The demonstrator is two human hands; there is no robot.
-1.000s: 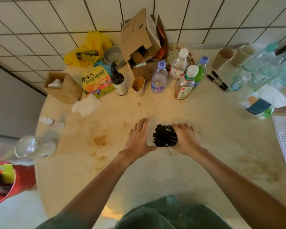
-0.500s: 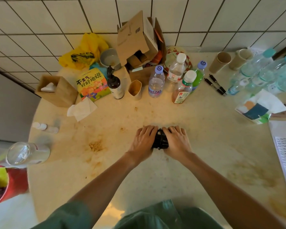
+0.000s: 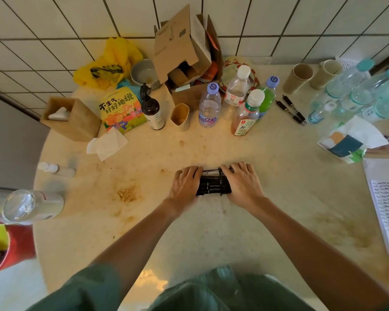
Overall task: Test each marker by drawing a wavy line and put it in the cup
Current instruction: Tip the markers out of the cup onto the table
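A bundle of several black markers [image 3: 213,182] lies flat on the round beige table [image 3: 211,234], in the middle. My left hand [image 3: 184,187] covers the bundle's left end with curled fingers, and my right hand [image 3: 241,186] grips its right end. Two more black markers [image 3: 291,110] lie apart at the back right. Paper cups [image 3: 298,77] stand behind them, and another cup [image 3: 180,117] stands at the back centre. A sheet of paper [image 3: 385,203] with wavy lines lies at the right edge.
Drink bottles [image 3: 245,113] stand behind the hands, with a cardboard box [image 3: 184,57], a pump bottle [image 3: 153,111], a book [image 3: 119,108] and a wooden box [image 3: 72,118]. Clear bottles [image 3: 357,90] crowd the back right. A glass jar [image 3: 29,205] overhangs the left edge.
My left hand has closed in from the left onto the bundle. The markers, standing on end in my right hand before, now lie flat and spread between both hands.
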